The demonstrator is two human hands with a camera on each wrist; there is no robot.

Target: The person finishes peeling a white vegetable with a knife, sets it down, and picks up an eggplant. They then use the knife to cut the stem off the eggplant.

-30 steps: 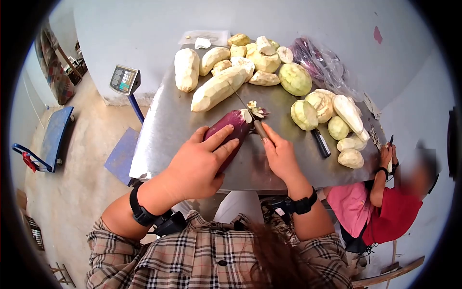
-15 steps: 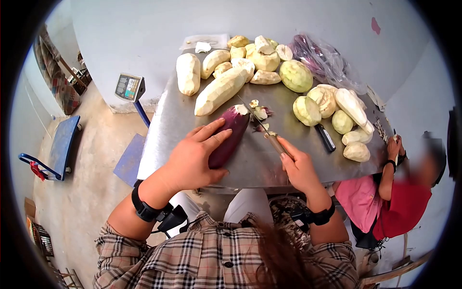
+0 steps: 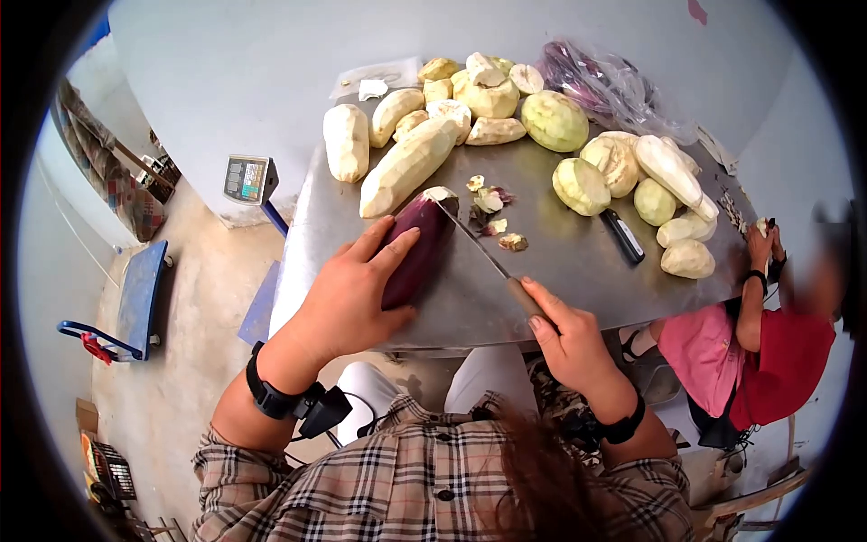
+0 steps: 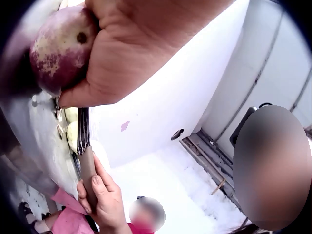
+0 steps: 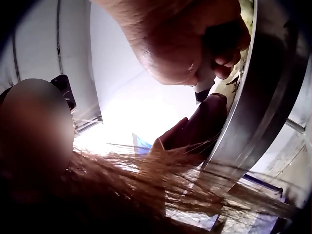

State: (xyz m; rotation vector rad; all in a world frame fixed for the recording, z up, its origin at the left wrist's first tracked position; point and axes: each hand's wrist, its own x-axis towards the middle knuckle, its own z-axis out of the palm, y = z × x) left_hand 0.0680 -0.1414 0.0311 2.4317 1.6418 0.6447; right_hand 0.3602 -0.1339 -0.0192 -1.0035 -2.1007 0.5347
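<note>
A purple eggplant (image 3: 421,253) lies on the steel table, its cut pale end pointing away from me. My left hand (image 3: 339,298) holds it from the left, fingers over the top and thumb near its lower end. In the left wrist view, the rounded end of the eggplant (image 4: 63,51) shows a small dark spot. My right hand (image 3: 578,348) grips a knife (image 3: 524,296) by its brown handle. The blade reaches up and left, its tip at the cut end. Beside the blade lie trimmed stem pieces (image 3: 489,200) and a small scrap (image 3: 514,242).
Peeled eggplants (image 3: 406,172) crowd the far side of the table (image 3: 560,289), with more at the right. A black-handled tool (image 3: 623,237) lies near those. Behind stands a plastic bag (image 3: 623,86) of purple eggplants. Another person (image 3: 781,361) works at the right edge.
The knife has drawn back from the stem end, then come up against the cut end again. Stem trimmings have come off and lie apart on the table. The left hand keeps its hold.
</note>
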